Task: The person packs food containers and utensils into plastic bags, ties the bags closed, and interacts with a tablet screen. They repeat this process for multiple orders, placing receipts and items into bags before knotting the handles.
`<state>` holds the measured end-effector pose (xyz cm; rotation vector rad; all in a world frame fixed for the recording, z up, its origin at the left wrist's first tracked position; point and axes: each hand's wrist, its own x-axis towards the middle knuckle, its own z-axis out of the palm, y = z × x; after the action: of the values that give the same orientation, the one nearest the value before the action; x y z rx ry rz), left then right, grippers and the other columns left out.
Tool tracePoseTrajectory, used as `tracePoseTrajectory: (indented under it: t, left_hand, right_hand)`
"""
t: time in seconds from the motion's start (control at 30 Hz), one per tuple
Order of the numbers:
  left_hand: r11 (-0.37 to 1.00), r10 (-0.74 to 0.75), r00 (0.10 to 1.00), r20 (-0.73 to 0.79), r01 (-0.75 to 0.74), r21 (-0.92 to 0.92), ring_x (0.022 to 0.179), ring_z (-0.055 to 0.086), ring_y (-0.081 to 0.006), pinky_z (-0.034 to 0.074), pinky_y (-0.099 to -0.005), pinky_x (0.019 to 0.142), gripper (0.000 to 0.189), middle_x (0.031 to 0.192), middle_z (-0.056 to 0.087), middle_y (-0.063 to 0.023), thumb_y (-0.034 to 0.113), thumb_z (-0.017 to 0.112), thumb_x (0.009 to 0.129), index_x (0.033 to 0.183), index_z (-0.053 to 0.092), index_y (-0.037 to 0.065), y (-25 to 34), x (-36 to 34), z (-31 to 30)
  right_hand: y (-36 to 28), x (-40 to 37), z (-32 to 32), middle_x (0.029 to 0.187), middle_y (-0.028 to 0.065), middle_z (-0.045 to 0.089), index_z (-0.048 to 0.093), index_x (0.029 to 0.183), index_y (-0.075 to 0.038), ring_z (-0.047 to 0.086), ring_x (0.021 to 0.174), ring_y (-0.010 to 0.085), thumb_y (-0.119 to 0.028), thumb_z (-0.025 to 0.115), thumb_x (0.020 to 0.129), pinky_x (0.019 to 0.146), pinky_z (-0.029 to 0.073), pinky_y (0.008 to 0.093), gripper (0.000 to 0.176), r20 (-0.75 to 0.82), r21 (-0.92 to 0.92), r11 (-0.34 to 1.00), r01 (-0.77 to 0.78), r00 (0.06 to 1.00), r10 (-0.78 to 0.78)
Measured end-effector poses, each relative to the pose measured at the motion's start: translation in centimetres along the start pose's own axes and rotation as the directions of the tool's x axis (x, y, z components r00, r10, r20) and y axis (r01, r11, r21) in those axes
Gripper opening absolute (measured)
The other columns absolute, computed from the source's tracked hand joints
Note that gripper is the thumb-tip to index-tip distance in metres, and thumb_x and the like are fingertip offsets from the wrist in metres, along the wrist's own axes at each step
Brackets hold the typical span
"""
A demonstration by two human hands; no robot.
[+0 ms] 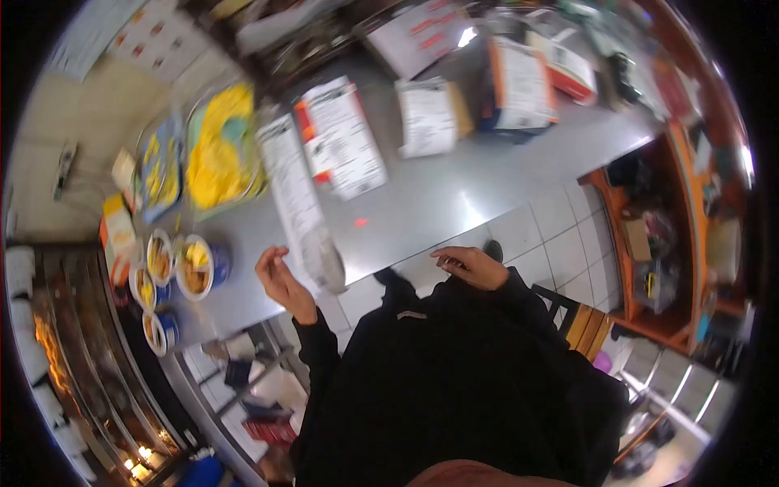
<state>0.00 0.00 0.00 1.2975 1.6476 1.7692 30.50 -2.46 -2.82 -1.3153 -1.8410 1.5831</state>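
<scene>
My left hand (281,284) hovers at the front edge of the metal counter, fingers loosely bent and apart, with nothing in it. Beside it lies a long printed paper slip (290,174), its lower end near a crumpled, greyish, blurred piece (322,260). In front of my body, just off the counter, is my right hand (471,266); its fingers are slightly curled and no object shows in them. To the left of my left hand stand several paper cups of food, one of them a larger cup (195,268) with yellow and brown contents.
A clear container (191,185) of yellow food and a smaller tray (161,174) sit at the counter's left. Printed slips (341,140) and packages (519,85) line the back of the counter (422,215). A lit heater or oven (93,365) is at left, an orange shelf (649,252) at right.
</scene>
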Motion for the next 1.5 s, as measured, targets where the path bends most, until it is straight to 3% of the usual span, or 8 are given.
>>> tracePoseTrajectory:
  t: [0.43, 0.63, 0.77, 0.9, 1.03, 1.13, 1.3, 1.5]
  left_hand:
    - [0.865, 0.137, 0.915, 0.38, 0.076, -0.495, 0.06, 0.05, -0.0124, 0.041, -0.0228, 0.057, 0.012, 0.065, 0.052, -0.008, 0.006, 0.04, 0.086, 0.088, 0.048, -0.002, 13.1, -17.1, 40.5]
    - [0.846, -0.126, 0.723, 0.679, 0.436, -0.307, 0.081, 0.05, -0.0151, 0.042, -0.0277, 0.076, 0.023, 0.092, 0.051, -0.0096, 0.015, 0.043, 0.086, 0.105, 0.045, 0.002, 14.6, -18.3, 49.3]
    - [0.8, -0.394, 0.783, 0.481, 0.55, -0.24, 0.108, 0.039, -0.0188, 0.036, -0.0326, 0.086, 0.061, 0.123, 0.031, -0.0113, 0.03, 0.05, 0.083, 0.128, 0.018, 0.005, 9.2, -13.6, 58.3]
    - [0.818, -0.259, 0.891, 0.374, 0.408, -0.405, 0.11, 0.037, -0.022, 0.036, -0.0377, 0.087, 0.083, 0.127, 0.027, -0.0139, 0.019, 0.06, 0.077, 0.132, -0.001, 0.011, 6.3, -10.4, 67.1]
    - [0.831, -0.254, 0.854, 0.453, 0.432, -0.349, 0.108, 0.041, -0.0209, 0.036, -0.0328, 0.089, 0.081, 0.124, 0.033, -0.0127, 0.001, 0.058, 0.075, 0.131, 0.001, 0.008, 9.7, -12.7, 69.9]
    - [0.868, -0.265, 0.814, 0.517, 0.435, -0.241, 0.112, 0.035, -0.0205, 0.03, -0.0293, 0.092, 0.079, 0.129, 0.026, -0.0138, 0.003, 0.059, 0.075, 0.132, 0.004, 0.007, 10.6, -14.5, 72.4]
    - [0.828, -0.267, 0.66, 0.702, 0.53, -0.183, 0.116, 0.03, -0.0203, 0.025, -0.0288, 0.095, 0.075, 0.13, 0.025, -0.0128, 0.008, 0.06, 0.076, 0.131, 0.009, 0.003, 12.3, -12.9, 77.1]
    - [0.987, 0.152, 0.888, 0.435, -0.159, -0.019, 0.119, 0.031, -0.0222, 0.022, -0.0341, 0.099, 0.05, 0.126, 0.035, -0.0139, 0.009, 0.053, 0.079, 0.123, 0.03, 0.001, 23.5, -11.6, 80.1]
  right_hand:
    - [17.7, -24.8, -30.1, 0.087, 0.0145, 0.056, 0.051, 0.104, -0.003, 0.057, 0.074, 0.0234, -0.009, 0.054, 0.077, 0.062, 0.046, 0.03, 0.028, -0.616, -0.079, 0.994, -0.082, 0.788, 0.016]
    - [13.9, -7.5, -47.6, 0.108, 0.0207, 0.043, 0.041, 0.113, 0.0, 0.041, 0.101, 0.0343, -0.03, 0.066, 0.065, 0.087, 0.034, 0.0366, 0.062, -0.461, -0.644, 0.725, 0.242, 0.634, -0.621]
    - [15.8, 6.1, -53.2, 0.118, 0.02, 0.038, 0.034, 0.121, 0.001, 0.033, 0.111, 0.033, -0.072, 0.055, 0.051, 0.091, 0.029, 0.043, 0.103, -0.565, -0.649, 0.752, -0.117, 0.737, -0.372]
    - [17.9, 5.1, -50.9, 0.101, 0.0175, 0.043, 0.035, 0.122, -0.005, 0.044, 0.093, 0.0319, -0.054, 0.057, 0.066, 0.079, 0.037, 0.0408, 0.078, -0.625, -0.619, 0.755, -0.217, 0.718, -0.306]
    - [12.9, -12.0, -61.6, 0.113, 0.0143, 0.044, 0.042, 0.116, -0.006, 0.041, 0.11, 0.0251, -0.007, 0.059, 0.07, 0.091, 0.035, 0.0328, 0.049, -0.189, -0.461, 0.725, 0.511, 0.742, -0.643]
    - [19.4, -16.8, -76.4, 0.083, 0.0068, 0.059, 0.057, 0.084, -0.004, 0.056, 0.076, 0.0168, 0.009, 0.049, 0.064, 0.066, 0.043, 0.0253, 0.026, -0.617, -0.459, 0.876, 0.147, 0.656, -0.434]
    - [30.2, -14.5, -86.1, 0.07, 0.0068, 0.055, 0.054, 0.071, -0.006, 0.056, 0.066, 0.0214, 0.005, 0.051, 0.059, 0.057, 0.044, 0.0317, 0.016, -0.135, -0.626, 0.763, 0.16, 0.942, -0.308]
    - [32.5, -12.4, -90.5, 0.07, 0.006, 0.055, 0.053, 0.061, -0.011, 0.056, 0.072, 0.0265, -0.006, 0.057, 0.06, 0.059, 0.044, 0.0357, 0.007, -0.042, -0.863, 0.5, 0.072, 0.976, -0.214]
